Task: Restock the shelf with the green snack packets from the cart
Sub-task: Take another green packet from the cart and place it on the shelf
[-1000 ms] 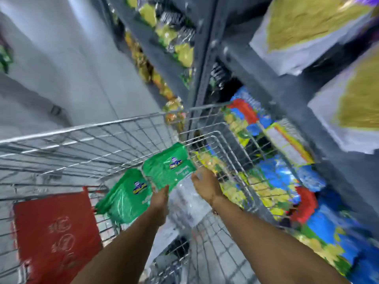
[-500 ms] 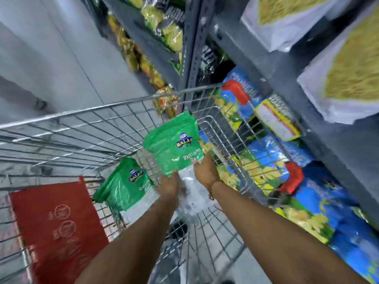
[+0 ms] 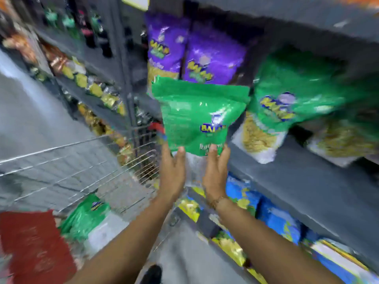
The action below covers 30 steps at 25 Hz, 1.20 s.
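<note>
Left hand point(image 3: 172, 173) & right hand point(image 3: 215, 171): both clamped on lower edge of green snack packet point(image 3: 196, 117), thumbs on front, held upright just before grey shelf point(image 3: 287, 181), centre-right. Label: "BALAJI" logo, partly blurred; lower text illegible. Second green packet point(image 3: 86, 218) in wire cart point(image 3: 61, 160), near left.

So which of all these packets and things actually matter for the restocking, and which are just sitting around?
Part of the job:
- green packet held by left hand and right hand
- green packet in the cart
- wire cart
- green packets on the shelf
- shelf

Just lying about:
- purple packets
- blue packets
- red panel on the cart
</note>
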### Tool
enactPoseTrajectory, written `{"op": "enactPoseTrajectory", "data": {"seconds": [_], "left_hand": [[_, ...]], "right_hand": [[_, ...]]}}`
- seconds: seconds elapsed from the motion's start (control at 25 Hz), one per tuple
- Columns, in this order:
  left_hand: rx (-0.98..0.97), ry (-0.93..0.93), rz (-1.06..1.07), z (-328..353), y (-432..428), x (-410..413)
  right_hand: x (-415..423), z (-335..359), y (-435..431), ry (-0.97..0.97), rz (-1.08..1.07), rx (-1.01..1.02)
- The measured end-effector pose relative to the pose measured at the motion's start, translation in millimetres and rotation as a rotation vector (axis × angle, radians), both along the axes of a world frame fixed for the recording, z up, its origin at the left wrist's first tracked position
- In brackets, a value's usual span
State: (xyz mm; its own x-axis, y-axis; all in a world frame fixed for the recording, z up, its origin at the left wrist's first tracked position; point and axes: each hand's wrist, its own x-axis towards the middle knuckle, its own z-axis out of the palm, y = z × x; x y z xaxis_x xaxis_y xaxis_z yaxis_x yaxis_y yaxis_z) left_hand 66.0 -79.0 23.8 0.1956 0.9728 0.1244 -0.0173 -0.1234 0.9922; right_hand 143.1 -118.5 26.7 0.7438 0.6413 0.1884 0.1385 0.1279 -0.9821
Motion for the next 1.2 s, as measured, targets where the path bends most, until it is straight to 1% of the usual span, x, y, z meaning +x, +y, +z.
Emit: {"op": "enactPoseTrajectory", "data": {"seconds": [0.08,0.16,0.24,0.32,0.4,0.48,0.52,0.56,0.6,0.64,0.68,0.76,0.8,0.84,0.88,0.92,0.96,1.0,1.04,1.08,1.12,1.16,1.2], "left_hand": [[0.112,-0.018,-0.160,21.8,-51.5,45.0],[0.187,-0.023,-0.261,32.5,-86.6,87.6],[0.205,0.019,-0.382,43.7,-120.3,141.3],[0.183,0.090,-0.493,45.0,-136.7,188.6],[0.136,0.158,-0.570,40.2,-142.2,230.1],[0.114,0.309,-0.541,25.0,-140.8,261.7],[0.082,0.398,-0.453,16.3,-141.0,273.7],[0.011,0.443,-0.354,9.3,-142.9,282.6],[-0.071,0.410,-0.295,5.7,-146.5,288.0],[-0.144,0.321,-0.305,8.1,-150.0,291.2],[-0.208,0.205,-0.362,9.0,-148.9,296.9],[-0.420,0.017,-0.506,21.9,-139.2,299.7],[-0.517,-0.046,-0.505,25.7,-131.0,299.6],[-0.559,-0.098,-0.444,26.0,-122.5,298.4],[-0.521,-0.123,-0.339,25.5,-121.0,293.5],[-0.417,-0.137,-0.236,25.7,-128.4,284.8],[-0.329,-0.126,-0.177,24.3,-141.4,274.6],[-0.286,-0.134,-0.201,25.1,-159.3,265.8],[-0.307,-0.135,-0.288,23.2,-171.9,263.3],[-0.355,-0.137,-0.388,17.9,-177.9,266.5],[-0.438,-0.133,-0.482,18.6,-175.1,274.3],[-0.535,-0.141,-0.572,21.1,-168.2,282.1],[-0.629,-0.140,-0.626,21.0,-155.9,292.8]], "right_hand": [[39.1,13.8,-59.8,-0.001,-0.153,0.137],[77.5,23.3,-102.5,-0.024,-0.302,0.222],[125.4,35.9,-146.3,-0.066,-0.461,0.243],[165.5,41.7,-175.2,-0.086,-0.542,0.218],[199.9,35.4,-190.5,-0.103,-0.555,0.147],[222.1,23.7,-195.9,-0.089,-0.513,0.060],[229.6,17.8,-198.2,-0.061,-0.490,0.031],[233.9,14.9,-200.5,-0.026,-0.472,0.018],[233.5,14.0,-202.0,0.000,-0.471,0.013],[229.1,11.9,-203.9,0.022,-0.490,0.013],[221.9,8.4,-206.6,0.034,-0.534,0.012],[201.9,1.0,-213.4,0.052,-0.619,0.014],[195.3,-1.4,-217.3,0.066,-0.652,0.026],[196.4,-1.0,-219.4,0.083,-0.716,0.051],[205.2,1.1,-220.8,0.099,-0.811,0.075],[220.0,3.4,-220.9,0.115,-0.896,0.083],[236.4,6.6,-219.2,0.125,-0.917,0.077],[250.9,10.5,-215.7,0.139,-0.855,0.058],[258.7,14.4,-210.8,0.189,-0.733,0.030],[259.6,14.7,-204.7,0.245,-0.599,0.014],[256.1,12.8,-199.6,0.257,-0.508,0.011],[248.3,9.0,-195.5,0.216,-0.509,-0.007],[237.8,5.3,-193.2,0.151,-0.564,-0.038]]}}
